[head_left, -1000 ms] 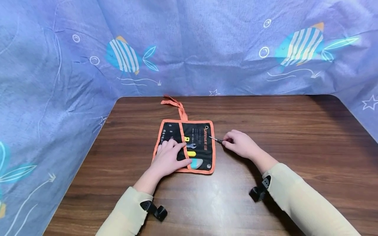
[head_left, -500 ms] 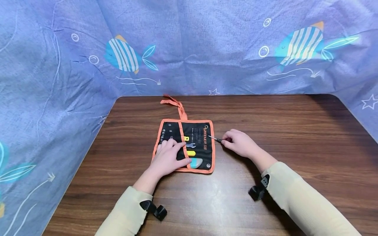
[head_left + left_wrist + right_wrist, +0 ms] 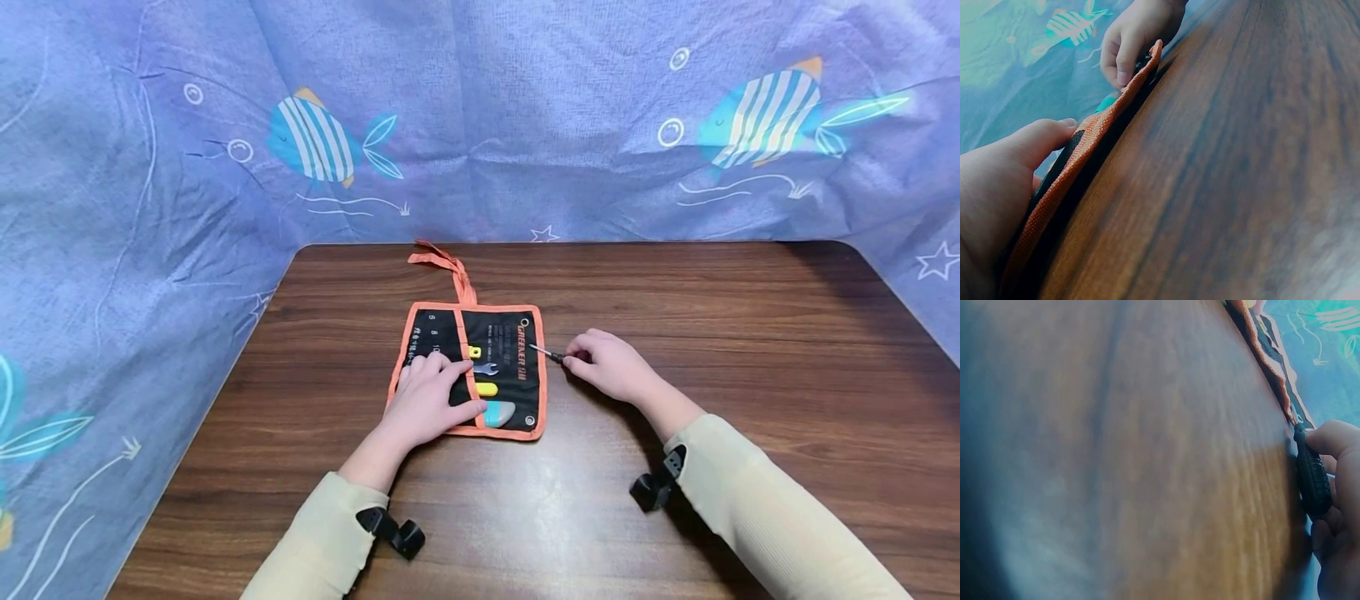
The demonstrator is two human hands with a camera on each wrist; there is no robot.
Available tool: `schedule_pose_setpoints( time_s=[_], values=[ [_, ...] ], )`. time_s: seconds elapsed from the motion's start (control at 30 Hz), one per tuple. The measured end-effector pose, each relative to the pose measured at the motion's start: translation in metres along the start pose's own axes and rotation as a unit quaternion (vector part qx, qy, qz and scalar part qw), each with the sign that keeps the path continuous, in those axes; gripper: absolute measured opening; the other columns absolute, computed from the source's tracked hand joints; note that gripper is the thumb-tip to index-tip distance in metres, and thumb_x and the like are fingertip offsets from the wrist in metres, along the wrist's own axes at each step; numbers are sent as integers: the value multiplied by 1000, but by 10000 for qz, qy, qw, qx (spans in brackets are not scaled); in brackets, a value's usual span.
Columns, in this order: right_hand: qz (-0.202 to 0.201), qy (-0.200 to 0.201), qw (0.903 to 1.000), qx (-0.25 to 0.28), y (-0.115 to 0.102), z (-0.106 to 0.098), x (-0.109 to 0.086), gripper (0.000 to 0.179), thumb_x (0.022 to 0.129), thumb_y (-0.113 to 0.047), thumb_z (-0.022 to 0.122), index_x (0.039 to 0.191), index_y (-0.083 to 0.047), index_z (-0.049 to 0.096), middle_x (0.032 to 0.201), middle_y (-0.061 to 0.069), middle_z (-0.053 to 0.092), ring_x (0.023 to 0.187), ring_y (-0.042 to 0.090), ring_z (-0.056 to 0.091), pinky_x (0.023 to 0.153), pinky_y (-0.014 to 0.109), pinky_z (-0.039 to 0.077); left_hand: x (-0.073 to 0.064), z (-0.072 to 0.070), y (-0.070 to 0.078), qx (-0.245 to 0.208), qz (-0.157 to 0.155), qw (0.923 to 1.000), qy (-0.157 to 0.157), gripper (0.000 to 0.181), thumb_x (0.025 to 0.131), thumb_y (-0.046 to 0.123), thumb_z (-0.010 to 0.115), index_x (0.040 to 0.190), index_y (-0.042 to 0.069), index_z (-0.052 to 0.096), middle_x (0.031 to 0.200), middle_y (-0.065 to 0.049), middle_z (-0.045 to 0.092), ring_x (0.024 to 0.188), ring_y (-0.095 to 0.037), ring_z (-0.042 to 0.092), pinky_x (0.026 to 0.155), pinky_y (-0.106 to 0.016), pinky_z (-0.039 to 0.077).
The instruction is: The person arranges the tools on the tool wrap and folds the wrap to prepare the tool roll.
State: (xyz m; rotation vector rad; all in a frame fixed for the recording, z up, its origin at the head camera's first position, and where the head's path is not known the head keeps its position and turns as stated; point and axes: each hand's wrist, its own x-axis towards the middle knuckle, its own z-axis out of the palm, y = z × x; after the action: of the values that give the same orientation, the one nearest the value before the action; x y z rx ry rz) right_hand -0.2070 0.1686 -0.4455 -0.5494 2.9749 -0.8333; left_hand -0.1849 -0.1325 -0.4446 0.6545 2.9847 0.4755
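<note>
A black tool pouch [image 3: 501, 327] with orange trim lies unrolled on the table. Across its left pocket rests my left hand [image 3: 423, 398], fingers spread, with the thumb by the pocket's orange edge. Poking out of the pockets are an open-ended wrench [image 3: 489, 369], a yellow piece with a hole [image 3: 475, 352], a rounded yellow end [image 3: 487, 389] and a teal-and-grey end [image 3: 500, 413]. My right hand [image 3: 611, 365] pinches a screwdriver [image 3: 1313, 478] by its black handle, just right of the pouch. The thin metal shaft points left, over the pouch's right border.
Orange tie straps [image 3: 463, 287] trail from the pouch's far side. The brown wooden table [image 3: 712, 317] reaches back to a blue fish-print curtain [image 3: 517, 125], which also hangs along the left side. Black cameras [image 3: 652, 492] sit on both wrists.
</note>
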Motion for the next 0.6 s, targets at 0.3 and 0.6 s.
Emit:
schedule_pose_setpoints(
  time_s=[0.3, 0.6],
  values=[
    [41, 40, 10000, 76, 0, 2, -1, 9, 87, -21, 62, 87, -13, 67, 81, -1, 54, 73, 14, 50, 67, 34, 41, 1, -1, 0, 8, 13, 10000, -43, 70, 79, 66, 56, 133, 22, 55, 96, 3, 42, 85, -18, 35, 74, -34, 30],
    [27, 24, 10000, 1, -1, 0, -2, 10, 88, -22, 61, 87, -13, 66, 81, -2, 55, 74, 14, 50, 68, 34, 41, 1, -1, 0, -4, 32, 10000, -30, 69, 79, 64, 57, 133, 22, 55, 98, 3, 43, 85, -18, 35, 75, -35, 30]
  ],
)
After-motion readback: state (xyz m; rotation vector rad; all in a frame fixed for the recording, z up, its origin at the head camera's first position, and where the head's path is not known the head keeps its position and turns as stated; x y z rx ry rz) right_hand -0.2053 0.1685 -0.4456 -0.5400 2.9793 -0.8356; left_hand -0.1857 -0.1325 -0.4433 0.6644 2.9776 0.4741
